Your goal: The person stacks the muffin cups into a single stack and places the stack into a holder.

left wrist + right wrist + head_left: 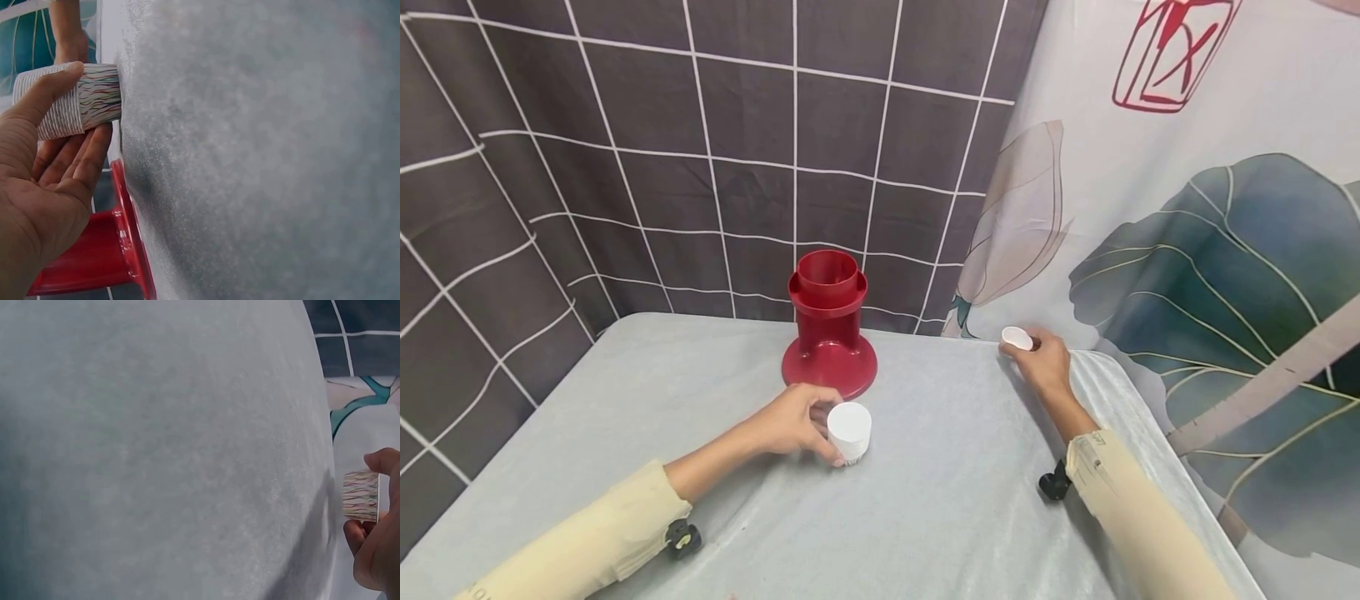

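Observation:
My left hand (790, 421) grips a stack of nested white paper cups (850, 427) between thumb and fingers, near the middle of the table. In the left wrist view the stack (100, 97) shows its ridged rims at the top. Coloured wavy lines cover the lowest cup's wall, right at the tabletop. At the far right edge, my right hand (1043, 363) holds a paper cup (1017, 337) by its sides. The right wrist view shows this cup (360, 495) with the same wavy pattern and its white rim upward. Part of that hand lies outside the view.
A red stand (829, 333) with a round base and an upright tube is just behind my left hand. Pale grey cloth (940, 500) covers the table. A dark gridded curtain (745, 192) and a white leaf-printed curtain (1097, 150) hang behind.

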Tool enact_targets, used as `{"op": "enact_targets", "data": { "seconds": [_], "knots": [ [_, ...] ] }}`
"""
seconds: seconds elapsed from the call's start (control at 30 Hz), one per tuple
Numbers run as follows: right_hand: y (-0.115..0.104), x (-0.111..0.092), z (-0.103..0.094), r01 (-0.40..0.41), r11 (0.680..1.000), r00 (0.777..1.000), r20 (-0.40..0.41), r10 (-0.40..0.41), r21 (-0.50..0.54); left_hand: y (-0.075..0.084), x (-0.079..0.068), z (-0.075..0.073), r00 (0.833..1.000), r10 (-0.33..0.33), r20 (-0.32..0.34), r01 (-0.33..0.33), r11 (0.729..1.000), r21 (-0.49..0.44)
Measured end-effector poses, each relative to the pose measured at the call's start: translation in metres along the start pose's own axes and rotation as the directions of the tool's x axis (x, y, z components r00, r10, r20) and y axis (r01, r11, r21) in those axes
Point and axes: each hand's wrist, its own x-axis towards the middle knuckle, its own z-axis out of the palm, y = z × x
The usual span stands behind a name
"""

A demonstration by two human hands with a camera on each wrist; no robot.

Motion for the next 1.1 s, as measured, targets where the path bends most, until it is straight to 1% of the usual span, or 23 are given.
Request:
{"op": "enact_targets", "data": {
  "seconds": [0.07,0.27,0.4,0.57,0.7,0.9,1.1],
  "knots": [
    [-0.016,-0.01,-0.004,-0.009,1.0,0.999,0.036,0.01,-0.016,0.0,0.0,0.0,1.0,-0.001,-0.002,0.001,1.0,0.007],
    [-0.033,-0.021,-0.004,0.028,0.999,0.998,0.06,-0.026,-0.023,-0.001,0.0,0.0,1.0,0.005,-0.003,-0.005,1.0,0.005],
    [-0.043,-0.029,0.0,0.067,0.998,0.992,0.108,-0.066,-0.008,0.0,-0.001,0.0,1.0,0.001,-0.003,-0.001,1.0,0.001],
    [-0.059,-0.038,0.009,0.114,0.993,0.976,0.185,-0.114,0.012,-0.001,-0.001,0.0,1.0,0.0,-0.003,0.0,1.0,-0.006],
    [-0.074,-0.048,0.016,0.152,0.988,0.959,0.238,-0.156,0.036,-0.001,-0.001,0.0,1.0,0.001,-0.003,-0.002,1.0,-0.01],
    [-0.096,-0.064,0.024,0.192,0.979,0.936,0.288,-0.204,0.067,-0.001,-0.001,0.0,1.0,-0.001,-0.005,0.001,1.0,-0.012],
    [-0.116,-0.08,0.029,0.205,0.973,0.914,0.334,-0.229,0.106,0.001,-0.001,0.0,1.0,-0.011,-0.006,0.011,1.0,0.007]
  ]
}}
